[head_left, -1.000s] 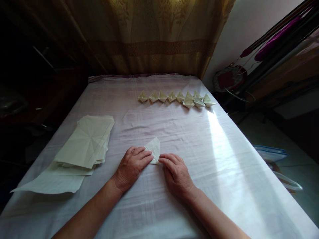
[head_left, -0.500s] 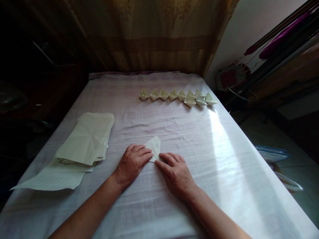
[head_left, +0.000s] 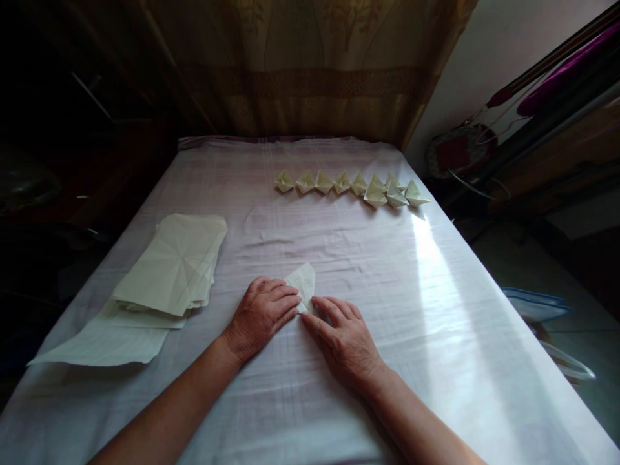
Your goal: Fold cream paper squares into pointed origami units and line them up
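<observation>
A small piece of folded white paper [head_left: 304,281] lies on the cloth between my hands, its pointed end facing away from me. My left hand [head_left: 264,313] covers its left side, fingers together and pressing it down. At the lower right edge, the thumb and fingertips of my right hand [head_left: 346,336] grip the paper. The fold under my left fingers is hidden.
A light plaid cloth [head_left: 271,400] covers the table. Stacked paper sheets [head_left: 169,265], the top one creased, lie at the left. Several folded paper boats [head_left: 341,183] stand in a row at the far right. A patterned curtain [head_left: 290,84] hangs behind.
The view has shifted slightly, so most things sit a little further right. Both hands stay on the folded paper, with only a slight shift of the fingers.
</observation>
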### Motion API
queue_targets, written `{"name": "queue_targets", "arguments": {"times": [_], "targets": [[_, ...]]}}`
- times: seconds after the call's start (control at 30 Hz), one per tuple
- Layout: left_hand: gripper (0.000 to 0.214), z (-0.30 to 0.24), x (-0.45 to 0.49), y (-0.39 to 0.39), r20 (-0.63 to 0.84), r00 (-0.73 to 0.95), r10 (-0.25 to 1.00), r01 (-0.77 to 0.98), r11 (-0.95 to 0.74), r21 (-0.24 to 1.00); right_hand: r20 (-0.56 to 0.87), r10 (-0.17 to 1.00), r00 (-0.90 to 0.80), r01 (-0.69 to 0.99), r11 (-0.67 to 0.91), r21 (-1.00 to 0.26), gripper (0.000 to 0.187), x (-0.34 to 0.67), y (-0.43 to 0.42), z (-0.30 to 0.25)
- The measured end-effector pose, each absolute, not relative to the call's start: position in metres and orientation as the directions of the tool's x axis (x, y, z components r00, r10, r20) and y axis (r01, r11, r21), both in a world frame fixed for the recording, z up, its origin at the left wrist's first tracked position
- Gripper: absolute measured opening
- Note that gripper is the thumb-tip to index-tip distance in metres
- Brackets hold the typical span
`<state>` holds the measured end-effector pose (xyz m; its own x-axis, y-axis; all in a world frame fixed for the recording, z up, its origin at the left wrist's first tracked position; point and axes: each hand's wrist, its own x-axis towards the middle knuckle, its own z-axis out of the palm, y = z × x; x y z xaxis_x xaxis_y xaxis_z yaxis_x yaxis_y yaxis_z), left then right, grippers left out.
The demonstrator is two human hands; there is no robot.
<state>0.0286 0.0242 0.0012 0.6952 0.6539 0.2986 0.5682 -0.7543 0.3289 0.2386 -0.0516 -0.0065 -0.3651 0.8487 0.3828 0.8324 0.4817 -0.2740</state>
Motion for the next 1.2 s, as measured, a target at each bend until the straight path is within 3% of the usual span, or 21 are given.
{"name": "queue_targets", "arguments": {"times": [0.73,0.97,1.2], "targets": [[0.021,-0.0014,0.0300,0.0208,0.329,0.675,0.661,0.592,-0.751,0.294,0.363,0.856,-0.369,0.852,0.467,-0.235,0.034,0.2370,-0.0521,-0.0085],[0.021,0.0000,0.0313,0.0225,0.296,0.653,0.697,0.587,-0.713,0.384,0.366,0.856,-0.367,0.849,0.469,-0.245,0.031,0.2364,-0.0528,-0.0093],[0.049,-0.0048,0.0314,0.0237,0.327,0.553,0.766,0.595,-0.638,0.489,0.253,0.899,-0.357,0.876,0.416,-0.243,0.048,0.2295,-0.0496,-0.0021]]}}
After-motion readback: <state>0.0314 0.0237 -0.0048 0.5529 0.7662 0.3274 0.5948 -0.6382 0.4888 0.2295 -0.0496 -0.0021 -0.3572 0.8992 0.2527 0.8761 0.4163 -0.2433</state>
